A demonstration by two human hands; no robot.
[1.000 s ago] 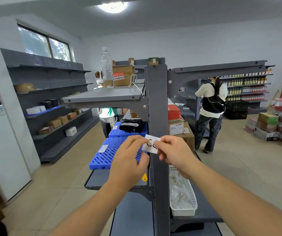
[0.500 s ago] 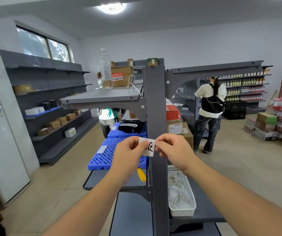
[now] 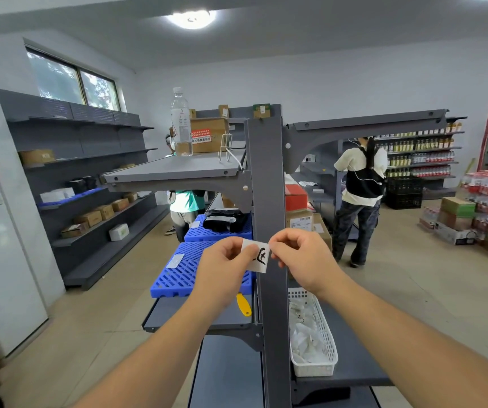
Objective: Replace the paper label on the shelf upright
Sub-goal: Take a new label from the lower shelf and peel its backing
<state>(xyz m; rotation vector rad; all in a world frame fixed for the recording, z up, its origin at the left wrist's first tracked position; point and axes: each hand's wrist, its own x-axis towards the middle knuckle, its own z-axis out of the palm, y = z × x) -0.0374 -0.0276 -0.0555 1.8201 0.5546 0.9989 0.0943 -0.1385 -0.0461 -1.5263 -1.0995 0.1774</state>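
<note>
Small white paper label with black handwritten mark (image 3: 259, 255) pinched by both hands, left hand (image 3: 225, 262) and right hand (image 3: 301, 257) at its side edges, directly before tall grey metal shelf upright (image 3: 267, 184), long axis vertical; both equally near.

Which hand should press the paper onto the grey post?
Probably the right hand. It pinches the paper label at the edge lying over the shelf upright, while the left hand holds the edge beside it.
</note>
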